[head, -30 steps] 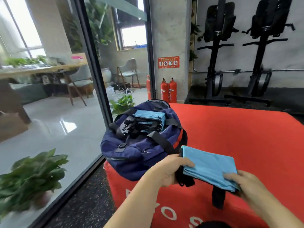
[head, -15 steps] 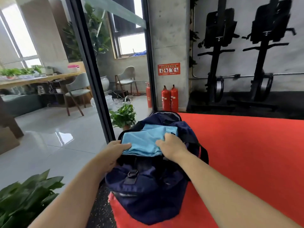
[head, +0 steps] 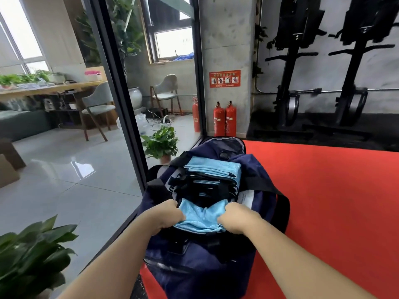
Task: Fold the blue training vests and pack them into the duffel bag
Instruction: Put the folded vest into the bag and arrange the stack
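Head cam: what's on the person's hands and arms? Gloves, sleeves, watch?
Left hand and right hand are bare: no gloves, no watch or wristband. Left forearm and right forearm are uncovered down to the frame edge, with no sleeve showing. Rings cannot be told, since the fingers are mostly hidden.

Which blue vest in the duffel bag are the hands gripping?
The nearer vest, gripped by left hand and right hand; the farther vest lies untouched farther back in the duffel bag.

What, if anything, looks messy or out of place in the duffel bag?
The near vest is bunched and creased between the left hand and right hand, unlike the flat folded vest at the far end of the duffel bag. Nothing looks spilled or torn.
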